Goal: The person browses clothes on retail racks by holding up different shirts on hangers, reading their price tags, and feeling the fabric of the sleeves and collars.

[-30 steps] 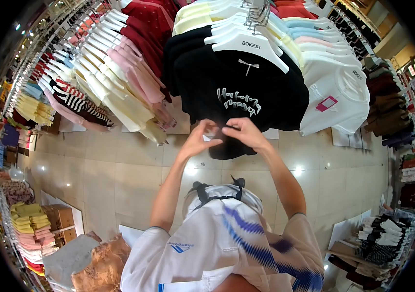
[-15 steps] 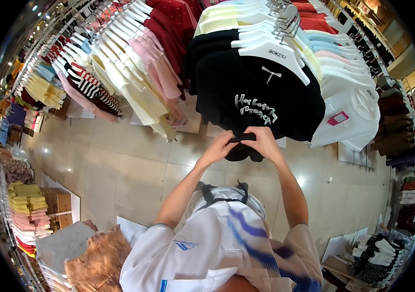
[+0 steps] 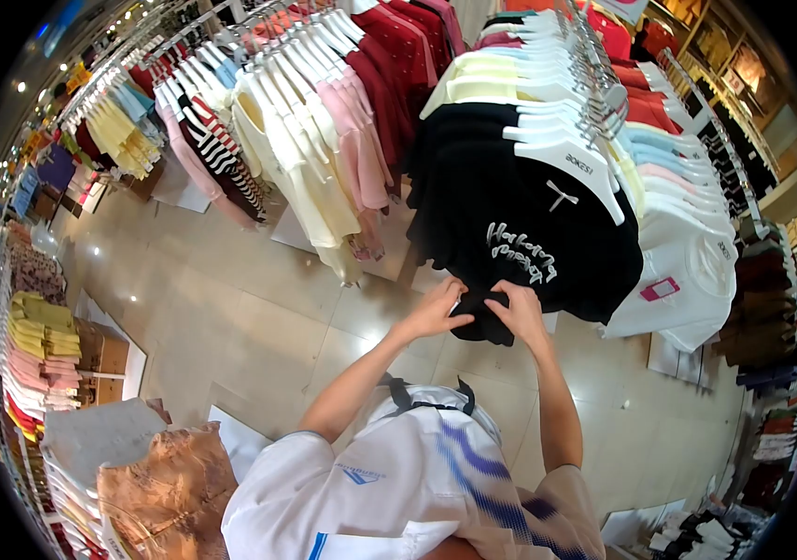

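A black T-shirt (image 3: 548, 233) with white lettering and a small white bow hangs from a white hanger (image 3: 566, 154). Both of my hands are at its lower edge. My left hand (image 3: 434, 310) is closed on the fabric at the left, thumb toward the middle. A short gap to the right, my right hand (image 3: 520, 313) pinches the same hem. Between and below my fingers the dark cloth bunches and hangs loose. Part of the hem is hidden by my fingers. More black shirts hang directly behind this one.
White T-shirts (image 3: 683, 271), one with a pink tag (image 3: 660, 288), hang to the right on the same rack. Cream and pink tops (image 3: 305, 187) hang at the left. Behind me at lower left is an orange-brown garment (image 3: 169, 485). Tiled floor (image 3: 258, 336) lies below.
The view has shifted, so the rack and shirts sit lower and farther right in it. My hands have moved a little apart along the hem, still gripping the black T-shirt.
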A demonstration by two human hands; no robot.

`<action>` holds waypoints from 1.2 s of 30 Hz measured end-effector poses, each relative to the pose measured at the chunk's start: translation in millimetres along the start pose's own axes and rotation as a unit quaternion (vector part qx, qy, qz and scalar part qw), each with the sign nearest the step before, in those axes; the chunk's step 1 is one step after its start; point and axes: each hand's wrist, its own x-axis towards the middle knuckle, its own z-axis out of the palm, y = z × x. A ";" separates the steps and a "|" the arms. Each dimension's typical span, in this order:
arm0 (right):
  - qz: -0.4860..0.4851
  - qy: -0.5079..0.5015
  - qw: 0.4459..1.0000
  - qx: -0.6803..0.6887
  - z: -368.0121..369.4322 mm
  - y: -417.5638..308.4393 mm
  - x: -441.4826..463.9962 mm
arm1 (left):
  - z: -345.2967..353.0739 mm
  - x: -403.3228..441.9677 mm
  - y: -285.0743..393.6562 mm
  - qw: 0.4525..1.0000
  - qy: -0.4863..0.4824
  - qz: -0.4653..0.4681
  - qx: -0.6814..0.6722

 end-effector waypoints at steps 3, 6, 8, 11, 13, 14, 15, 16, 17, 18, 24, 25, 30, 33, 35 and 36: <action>-0.007 -0.045 0.999 -0.013 25.9 24.6 -0.3 | -4.0 -24.3 -9.5 0.996 -0.041 -0.057 0.046; 0.039 -0.111 0.992 -0.051 46.5 39.7 1.7 | -19.8 -54.7 -26.0 0.984 -0.113 -0.133 -0.035; 0.035 -0.122 0.990 -0.066 66.3 58.7 3.9 | -28.1 -79.3 -39.3 0.972 -0.139 -0.168 -0.091; 0.061 -0.101 0.987 -0.108 88.8 63.9 13.6 | -47.7 -114.8 -51.8 0.967 -0.129 -0.199 -0.092; 0.098 -0.105 0.975 -0.169 101.1 49.9 24.7 | -60.5 -134.6 -56.0 0.964 -0.107 -0.234 -0.075; 0.063 -0.083 0.984 -0.145 110.2 42.0 32.1 | -66.3 -144.9 -58.5 0.964 -0.096 -0.237 -0.078; 0.025 -0.061 0.993 -0.102 119.3 27.8 43.9 | -69.8 -154.7 -64.3 0.962 -0.079 -0.245 -0.092; -0.024 -0.062 0.996 -0.061 125.7 6.8 60.0 | -72.9 -162.7 -68.3 0.960 -0.063 -0.252 -0.104; -0.052 -0.064 0.996 -0.019 132.6 -21.9 76.3 | -76.4 -169.6 -69.5 0.960 -0.056 -0.254 -0.107; -0.055 -0.062 0.994 0.067 145.9 -44.0 91.9 | -81.4 -174.8 -71.1 0.958 -0.041 -0.260 -0.110; -0.145 0.047 0.982 0.111 205.7 -186.2 151.7 | -109.9 -209.6 -85.2 0.944 0.009 -0.317 -0.089; -0.112 0.073 0.986 0.103 218.2 -190.2 160.5 | -113.4 -214.5 -85.4 0.934 0.032 -0.340 -0.102; 0.020 0.060 0.930 0.363 256.3 -156.5 182.7 | -133.6 -231.2 -89.8 0.929 0.080 -0.345 -0.103; 0.076 0.001 0.903 0.423 231.6 -151.5 170.5 | -129.8 -236.5 -105.8 0.930 0.095 -0.339 -0.110; 0.067 -0.019 0.911 0.407 223.7 -140.0 168.2 | -137.2 -229.7 -114.4 0.933 0.096 -0.327 -0.118; 0.068 -0.015 0.910 0.408 218.3 -137.0 168.2 | -145.5 -222.5 -115.9 0.924 0.095 -0.338 -0.153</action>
